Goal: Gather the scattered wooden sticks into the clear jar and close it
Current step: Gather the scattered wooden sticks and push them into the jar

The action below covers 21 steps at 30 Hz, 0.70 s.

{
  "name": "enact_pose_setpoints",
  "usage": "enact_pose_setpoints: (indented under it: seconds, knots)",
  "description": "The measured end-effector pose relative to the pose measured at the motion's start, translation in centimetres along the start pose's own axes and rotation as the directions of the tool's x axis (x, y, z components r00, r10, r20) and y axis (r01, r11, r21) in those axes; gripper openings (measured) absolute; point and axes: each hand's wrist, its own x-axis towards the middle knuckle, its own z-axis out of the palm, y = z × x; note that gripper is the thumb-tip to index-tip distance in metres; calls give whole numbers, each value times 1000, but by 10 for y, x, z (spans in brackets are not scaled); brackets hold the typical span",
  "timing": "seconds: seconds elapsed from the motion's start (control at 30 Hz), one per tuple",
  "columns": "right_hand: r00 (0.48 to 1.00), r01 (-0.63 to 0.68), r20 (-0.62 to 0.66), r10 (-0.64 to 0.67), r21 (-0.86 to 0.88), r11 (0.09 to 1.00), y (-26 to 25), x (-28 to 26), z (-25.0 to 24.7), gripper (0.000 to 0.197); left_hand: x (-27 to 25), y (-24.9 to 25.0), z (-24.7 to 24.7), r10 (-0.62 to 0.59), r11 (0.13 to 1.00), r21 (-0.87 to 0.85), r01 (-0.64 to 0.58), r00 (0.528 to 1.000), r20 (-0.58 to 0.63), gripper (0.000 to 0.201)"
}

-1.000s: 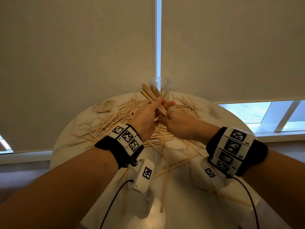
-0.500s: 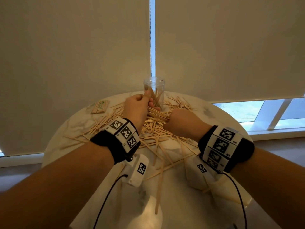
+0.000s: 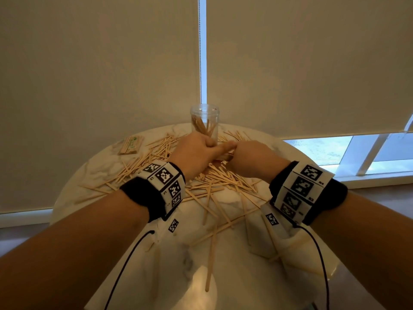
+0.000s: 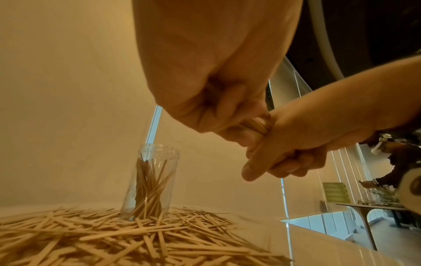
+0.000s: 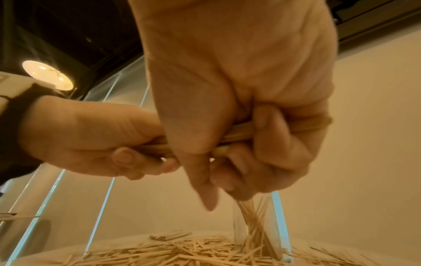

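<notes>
A clear jar (image 3: 204, 121) stands open at the table's far edge, with several wooden sticks upright inside; it also shows as the jar (image 4: 150, 180) and the jar (image 5: 257, 225). Just in front of it my left hand (image 3: 196, 153) and right hand (image 3: 250, 157) meet. Both grip one short bundle of sticks (image 4: 256, 124), which lies level between them. The same bundle (image 5: 239, 134) runs through the right hand's curled fingers. Loose sticks (image 3: 214, 177) lie heaped and scattered beneath the hands. I see no lid.
The round marble table (image 3: 93, 166) stands against drawn roller blinds with a bead chain (image 3: 200, 63) behind the jar. A small printed packet (image 3: 130, 145) lies at the far left. Single sticks (image 3: 210, 262) reach toward the near edge. A window strip shows at right.
A second ago both hands held a tilted bundle up by the jar. The left hand then went to the jar mouth. It is now back down on the bundle in the right hand.
</notes>
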Motion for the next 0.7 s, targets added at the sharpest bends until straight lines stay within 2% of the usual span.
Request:
enact_pose_setpoints:
  seconds: [0.1, 0.2, 0.3, 0.43, 0.5, 0.57, 0.63, 0.7]
  knots:
    - [999, 16, 36, -18, 57, 998, 2, 0, 4, 30, 0, -7, -1, -1, 996, 86, 1, 1000, -3, 53]
    - [998, 15, -66, -15, 1, 1000, 3, -1, 5, 35, 0, -15, -2, -91, 995, 30, 92, 995, -39, 60]
    - [984, 74, -163, -77, -21, 997, 3, -4, 4, 29, -1, -16, -1, -148, 989, -34, 145, 986, -72, 60]
    - [939, 141, -302, -162, -90, 986, 2, -8, 5, 11, 0, -15, -4, -216, 968, -147, 201, 972, -91, 56]
    - [938, 121, -304, -167, -166, 979, 0, -8, 6, 11, 0, -16, -4, -231, 963, -156, 218, 971, -70, 52]
    - [947, 114, -277, -164, -187, 976, 2, -6, 8, 16, 1, -17, -4, -246, 950, -212, 227, 967, -68, 40]
    - [955, 102, -259, -143, -164, 981, 7, -5, 7, 20, 6, -21, -10, -338, 923, -241, 301, 932, -131, 41]
    - [957, 73, -266, -115, -163, 984, 11, -4, 4, 19, 9, -24, -22, -503, 853, -259, 452, 845, -182, 48]
